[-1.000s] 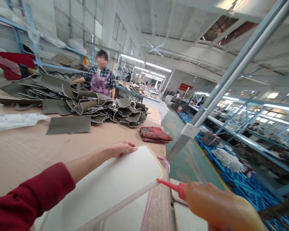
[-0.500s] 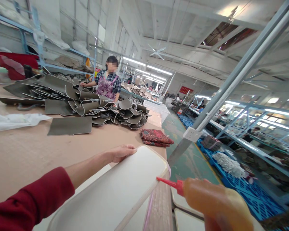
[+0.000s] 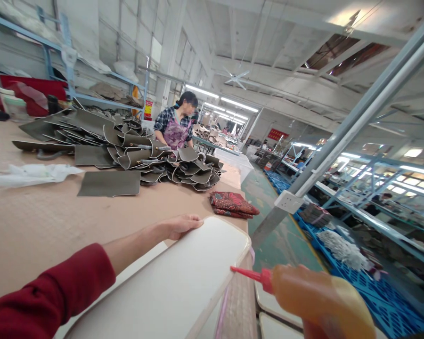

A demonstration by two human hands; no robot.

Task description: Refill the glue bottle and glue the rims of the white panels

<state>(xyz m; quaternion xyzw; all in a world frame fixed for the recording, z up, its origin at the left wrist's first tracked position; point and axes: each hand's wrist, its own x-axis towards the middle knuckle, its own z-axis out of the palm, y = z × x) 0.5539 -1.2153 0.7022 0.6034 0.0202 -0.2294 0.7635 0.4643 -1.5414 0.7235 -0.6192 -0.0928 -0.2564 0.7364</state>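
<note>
My left hand (image 3: 185,226) pinches the upper left edge of a long white panel (image 3: 173,278) with rounded corners. My right hand (image 3: 316,327), mostly hidden behind an amber squeeze bottle (image 3: 311,292), is wrapped round it at the lower right. The bottle lies tilted, and its red nozzle (image 3: 249,273) points left, with the tip at the panel's right edge. Beneath the panel, another white sheet shows at the table's edge.
Grey-brown pieces (image 3: 144,150) lie heaped across the table (image 3: 42,221). A folded patterned cloth (image 3: 233,203) rests at the right edge. Behind the heap stands a person in a purple apron (image 3: 176,132). A slanted metal post (image 3: 321,160) rises at the right.
The camera view has shifted slightly, moving most things rightward. The nozzle tip is a little lower along the panel's edge. The person behind the heap has lowered the head and leans differently.
</note>
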